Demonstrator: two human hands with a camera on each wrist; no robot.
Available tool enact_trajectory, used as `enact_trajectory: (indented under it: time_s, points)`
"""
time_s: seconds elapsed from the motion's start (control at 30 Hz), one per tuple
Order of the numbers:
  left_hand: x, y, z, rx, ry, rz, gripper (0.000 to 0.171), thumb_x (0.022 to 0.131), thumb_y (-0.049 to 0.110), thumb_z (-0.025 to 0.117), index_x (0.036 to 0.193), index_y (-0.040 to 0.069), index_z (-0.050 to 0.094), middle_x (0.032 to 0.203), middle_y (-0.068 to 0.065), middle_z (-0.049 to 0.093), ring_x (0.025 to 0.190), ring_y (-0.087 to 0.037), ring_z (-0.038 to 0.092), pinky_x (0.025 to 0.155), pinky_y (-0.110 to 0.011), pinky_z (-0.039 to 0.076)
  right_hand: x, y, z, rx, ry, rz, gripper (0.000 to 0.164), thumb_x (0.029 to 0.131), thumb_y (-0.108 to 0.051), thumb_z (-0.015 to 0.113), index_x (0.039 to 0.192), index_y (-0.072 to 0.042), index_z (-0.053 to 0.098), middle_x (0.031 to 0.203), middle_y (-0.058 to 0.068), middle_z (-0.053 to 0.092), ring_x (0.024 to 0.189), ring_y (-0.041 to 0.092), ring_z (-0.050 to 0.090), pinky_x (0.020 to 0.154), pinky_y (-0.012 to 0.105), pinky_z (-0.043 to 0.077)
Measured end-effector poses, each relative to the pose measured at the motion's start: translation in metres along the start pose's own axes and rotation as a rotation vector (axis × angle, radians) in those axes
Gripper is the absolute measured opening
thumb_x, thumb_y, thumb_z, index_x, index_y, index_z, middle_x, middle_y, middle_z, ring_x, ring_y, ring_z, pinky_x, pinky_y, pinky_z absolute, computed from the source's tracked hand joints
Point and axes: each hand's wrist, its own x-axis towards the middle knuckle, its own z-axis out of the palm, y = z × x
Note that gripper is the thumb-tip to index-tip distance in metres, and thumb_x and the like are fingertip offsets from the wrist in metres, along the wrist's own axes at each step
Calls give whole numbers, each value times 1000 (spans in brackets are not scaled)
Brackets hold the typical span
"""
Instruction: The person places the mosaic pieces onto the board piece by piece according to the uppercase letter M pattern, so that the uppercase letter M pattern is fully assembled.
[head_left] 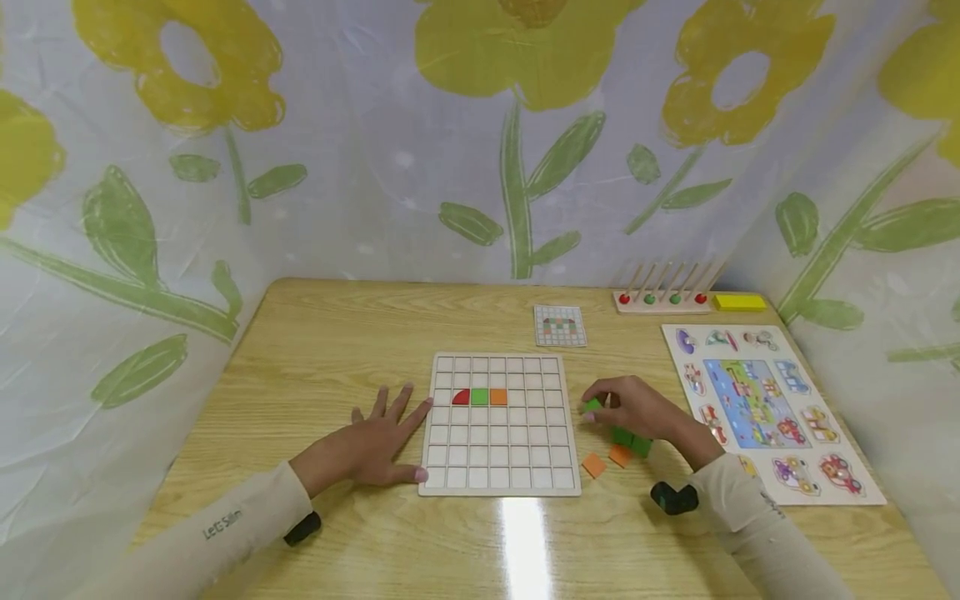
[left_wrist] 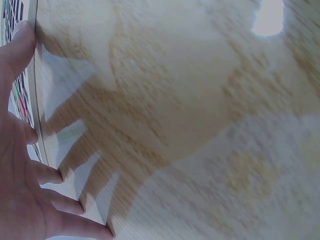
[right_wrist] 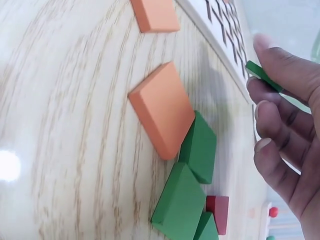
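We seem to be filling the board [head_left: 498,435], and we think the step in hand is bringing one more piece to it. The board lies flat on the table [head_left: 337,333]. In its third row from the top sit a red piece [head_left: 462,397], a green square [head_left: 480,397] and an orange square [head_left: 498,397], side by side. Our left hand [head_left: 382,446] has its fingers spread wide, and its thumb touches the board's left edge. Our right hand [head_left: 637,408] is just past the right edge, thumb and first finger pinching a green tile [right_wrist: 262,76]. Its other fingers bend loosely. Near it lie loose orange tiles [right_wrist: 162,112], green blocks [right_wrist: 180,200] and a red block [right_wrist: 218,212]. A picture card [head_left: 560,326] lies behind the board. The next move likely calls for checking the card, lining the tile up with a box and setting it down gently.
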Motion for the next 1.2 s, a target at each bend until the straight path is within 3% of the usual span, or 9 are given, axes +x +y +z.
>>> enact_trajectory:
  time_s: [0.33,0.73,1.2]
  points:
    - [0,0,0,-23,-4,-10,107,88,74,56,163,13,11,165,-30,2,144,-65,6,95,-86,25,3,-6,2,98,18,-28,31,96,-21,71,123,-6,69,104,6,67,66,10,58,58,26,50]
    - [0,2,-2,-22,-16,-23,107,87,75,56,163,13,12,165,-30,3,144,-65,7,96,-85,25,12,-12,12,91,102,-39,27,93,-16,74,118,-7,72,94,2,65,66,10,54,58,23,46]
    - [-1,2,-2,-28,-18,-23,106,88,72,57,163,12,12,165,-30,2,145,-65,5,96,-86,24,20,-21,19,110,133,-43,25,97,-16,68,121,-8,69,99,6,66,63,9,53,56,23,46]
